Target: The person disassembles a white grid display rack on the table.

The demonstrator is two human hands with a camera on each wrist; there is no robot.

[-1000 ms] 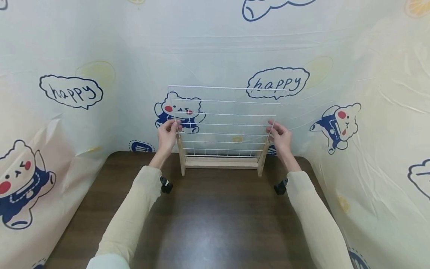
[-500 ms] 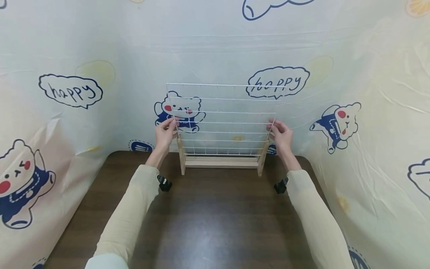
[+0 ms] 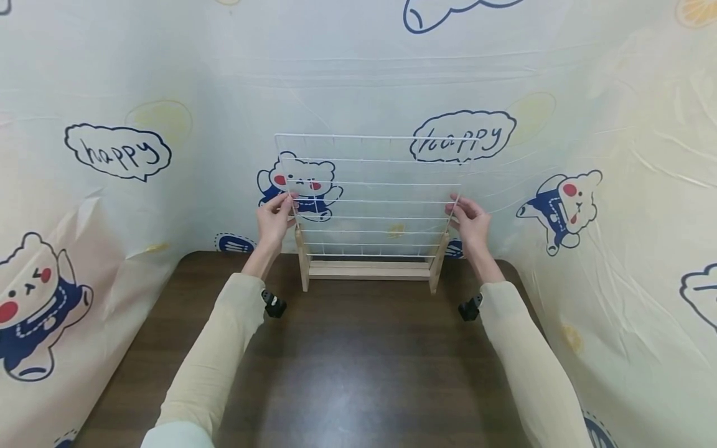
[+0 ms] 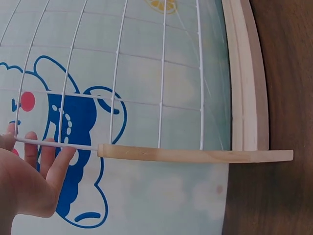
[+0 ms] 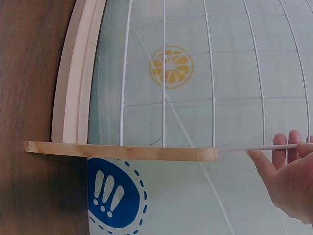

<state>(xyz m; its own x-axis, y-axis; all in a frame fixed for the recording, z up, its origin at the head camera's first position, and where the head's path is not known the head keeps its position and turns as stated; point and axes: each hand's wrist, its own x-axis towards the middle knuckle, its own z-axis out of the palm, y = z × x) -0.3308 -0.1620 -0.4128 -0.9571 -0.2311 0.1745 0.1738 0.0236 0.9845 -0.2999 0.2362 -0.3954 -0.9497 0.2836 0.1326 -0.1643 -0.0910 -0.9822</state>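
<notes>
A white wire grid panel (image 3: 358, 182) stands upright, its lower part between the two side posts of a pale wooden stand (image 3: 370, 272). At the panel's left edge, my left hand (image 3: 272, 223) pinches the side wire above the post. My right hand (image 3: 472, 225) grips the opposite side wire at about the same height. In the left wrist view, the left hand's fingers (image 4: 61, 169) lie along the wire near the end of the wooden post (image 4: 176, 155). The right wrist view has the right hand (image 5: 293, 183) on the wire beyond the other post (image 5: 146, 152).
The stand sits near the back edge of a dark brown wooden table (image 3: 353, 361). Behind it and at both sides hangs a pale curtain (image 3: 358, 93) printed with cartoon bears and the word "happy". A black wrist camera (image 3: 274, 305) is strapped at each cuff.
The grid's top edge has risen a little and shifted slightly left. Both hands have moved up slightly with it, still holding the side wires. The wooden stand has stayed put.
</notes>
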